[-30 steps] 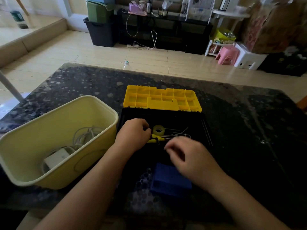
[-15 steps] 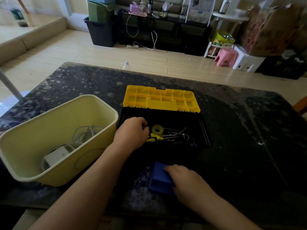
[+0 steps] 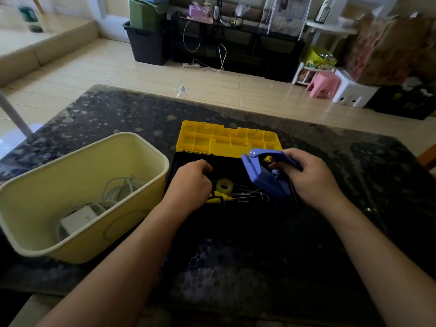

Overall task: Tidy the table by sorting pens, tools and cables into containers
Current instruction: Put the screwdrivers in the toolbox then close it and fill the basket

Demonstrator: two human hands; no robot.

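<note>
A black toolbox (image 3: 181,159) with its yellow compartment lid (image 3: 226,140) folded back lies open at the table's middle. Inside it are a tape roll (image 3: 224,185), a yellow-handled tool (image 3: 218,198) and thin metal picks (image 3: 250,193). My right hand (image 3: 309,178) holds a blue hinged tool (image 3: 266,178) tilted above the box's right half. My left hand (image 3: 191,182) is curled inside the box's left side, beside the yellow-handled tool; whether it grips anything is hidden.
A pale yellow bin (image 3: 77,241) to the left holds white cables (image 3: 120,188) and a white charger (image 3: 79,218). The dark speckled table (image 3: 354,220) stretches to the right. Beyond its far edge are the floor, a pink stool (image 3: 323,84) and dark shelving (image 3: 238,46).
My right hand dropped to the blue tool on the table in front of the box, took hold of it and lifted it up over the toolbox. My left hand stayed in the box.
</note>
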